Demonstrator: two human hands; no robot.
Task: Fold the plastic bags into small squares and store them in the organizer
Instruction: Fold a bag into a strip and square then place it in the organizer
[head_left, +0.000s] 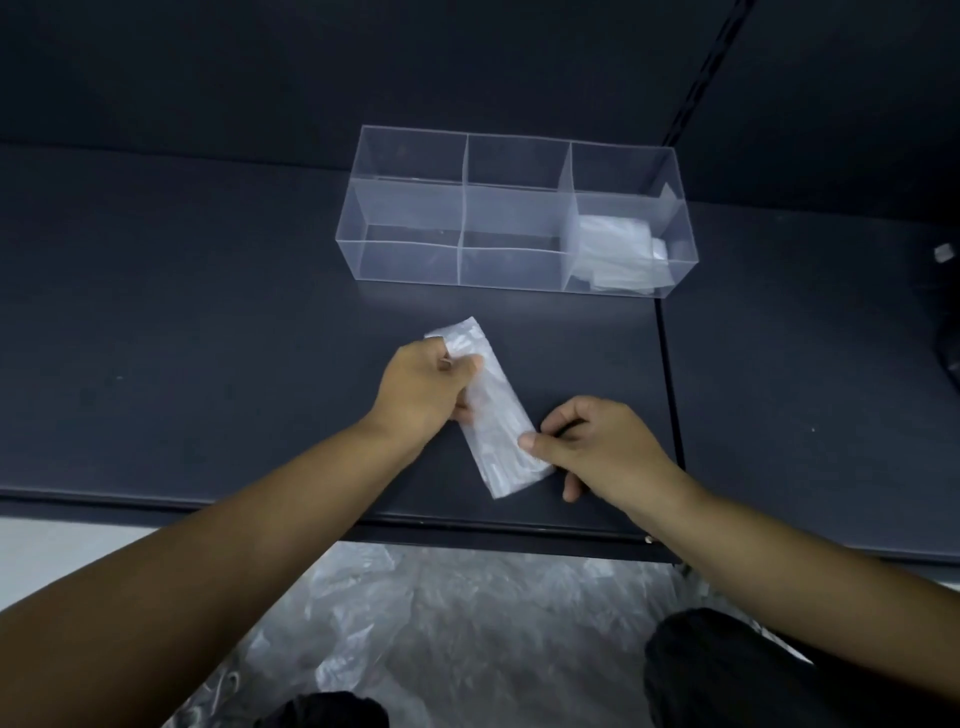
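- A clear plastic organizer (410, 244) stands on a dark shelf (208, 338), split into six compartments.
- Folded plastic bags (613, 249) lie stacked in the organizer's right-end compartment on the near side; the other compartments look bare.
- A plastic bag folded into a long strip (493, 415) lies on the shelf just in front of the organizer, angled from far left to near right.
- The left hand (423, 384) grips the strip's end nearer the organizer, fingers curled round it.
- The right hand (597, 441) pinches the strip's other end, farther from the organizer, between thumb and curled fingers.
- Loose plastic bags (441, 623) lie heaped on the floor, well in front of the organizer and below the shelf edge.
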